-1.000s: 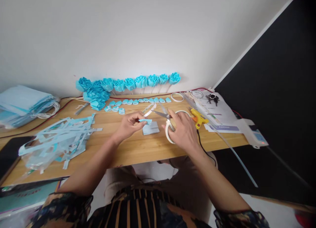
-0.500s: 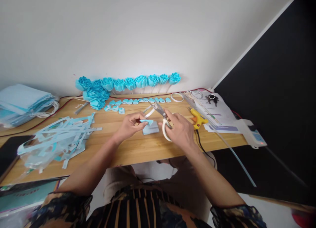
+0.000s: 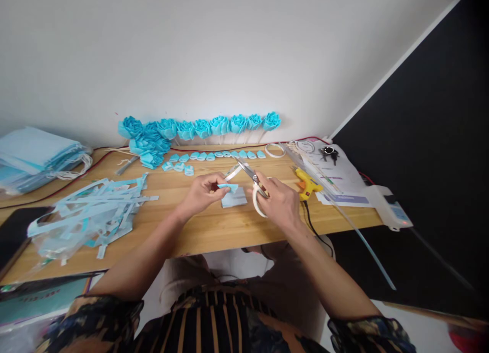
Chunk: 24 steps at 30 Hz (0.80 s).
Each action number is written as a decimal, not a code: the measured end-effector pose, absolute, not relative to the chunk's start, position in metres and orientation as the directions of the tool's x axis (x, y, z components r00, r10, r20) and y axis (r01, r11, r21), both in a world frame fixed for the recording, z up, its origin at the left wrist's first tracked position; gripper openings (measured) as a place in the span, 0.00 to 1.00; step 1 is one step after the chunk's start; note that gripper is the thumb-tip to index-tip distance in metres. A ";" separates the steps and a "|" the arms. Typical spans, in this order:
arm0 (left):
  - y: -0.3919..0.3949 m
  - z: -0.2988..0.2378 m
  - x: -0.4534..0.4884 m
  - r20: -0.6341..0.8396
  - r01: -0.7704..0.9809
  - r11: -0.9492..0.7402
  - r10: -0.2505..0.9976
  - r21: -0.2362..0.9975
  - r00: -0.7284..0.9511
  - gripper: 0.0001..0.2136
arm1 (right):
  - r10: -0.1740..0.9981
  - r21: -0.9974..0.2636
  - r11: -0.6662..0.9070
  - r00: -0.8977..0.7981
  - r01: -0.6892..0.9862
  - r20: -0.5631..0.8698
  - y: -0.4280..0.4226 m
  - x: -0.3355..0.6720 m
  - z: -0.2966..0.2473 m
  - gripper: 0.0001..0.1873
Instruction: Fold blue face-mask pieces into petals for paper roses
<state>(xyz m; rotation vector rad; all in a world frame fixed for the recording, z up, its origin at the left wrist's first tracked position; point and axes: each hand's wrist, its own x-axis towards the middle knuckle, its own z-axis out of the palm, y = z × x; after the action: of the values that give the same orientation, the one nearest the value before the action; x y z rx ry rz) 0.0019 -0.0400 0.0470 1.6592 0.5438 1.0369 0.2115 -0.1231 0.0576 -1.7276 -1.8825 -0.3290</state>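
Observation:
Between its thumb and fingers, my left hand (image 3: 206, 194) pinches a small folded piece of light blue fabric (image 3: 228, 188). My right hand (image 3: 279, 199) grips scissors (image 3: 256, 190) with white handles; their blades point up and left and look closed, apart from the fabric piece. Under the left fingertips a pale blue folded square (image 3: 234, 198) lies on the table. Behind the hands is a whitish strip, perhaps a ruler or tape (image 3: 234, 171), partly hidden by the fingers and the blades.
Blue fabric flowers (image 3: 200, 129) line the wall, with small folded blue pieces (image 3: 210, 156) before them. Cut strips (image 3: 103, 210) are heaped at left near a stack of blue fabric (image 3: 42, 152). A yellow glue gun (image 3: 307, 184), papers (image 3: 344, 169) and a white power strip (image 3: 391, 205) are at right.
The scissor blades, spread apart half a second ago, have come together. My left hand keeps its pinch on the fabric piece, and the view has shifted slightly.

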 end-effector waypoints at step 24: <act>-0.024 0.036 0.001 0.293 -0.022 -0.307 0.880 0.951 0.374 0.14 | 0.978 -0.979 -0.182 -0.122 -0.096 -0.170 -0.136 0.274 0.066 0.22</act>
<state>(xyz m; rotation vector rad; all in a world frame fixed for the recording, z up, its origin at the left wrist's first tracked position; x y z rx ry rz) 0.0012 -0.0244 0.0362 1.6169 0.7806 1.1098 0.2736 -0.1364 0.0662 -1.2010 -1.1219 1.4725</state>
